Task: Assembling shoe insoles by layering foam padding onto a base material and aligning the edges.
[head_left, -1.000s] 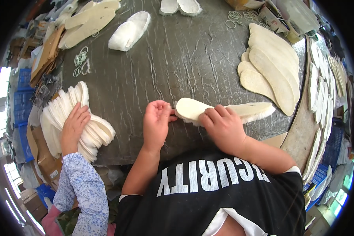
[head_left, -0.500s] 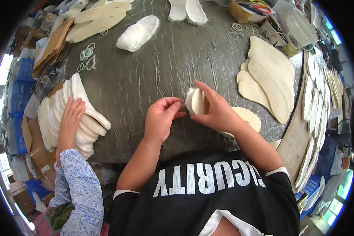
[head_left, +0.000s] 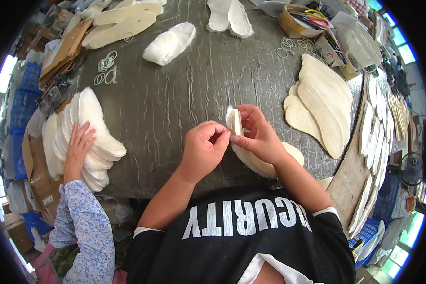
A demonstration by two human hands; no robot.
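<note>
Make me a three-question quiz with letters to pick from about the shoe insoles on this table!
1. Where is the fanned stack of fleecy insoles?
A. at the table's left edge, under another person's hand
B. inside the round tin
C. on the floor

2. What colour are the handles of the scissors in the round tin?
A. blue and green
B. red and yellow
C. black

3. How is the insole pair between the left hand and right hand held?
A. lying flat and untouched
B. rolled into a ball
C. front end lifted on edge, pinched by both hands

Answers: 1 A, the co-worker's hand rests on it; 2 B, both colours show; 3 C, fingers grip the raised tip.
</note>
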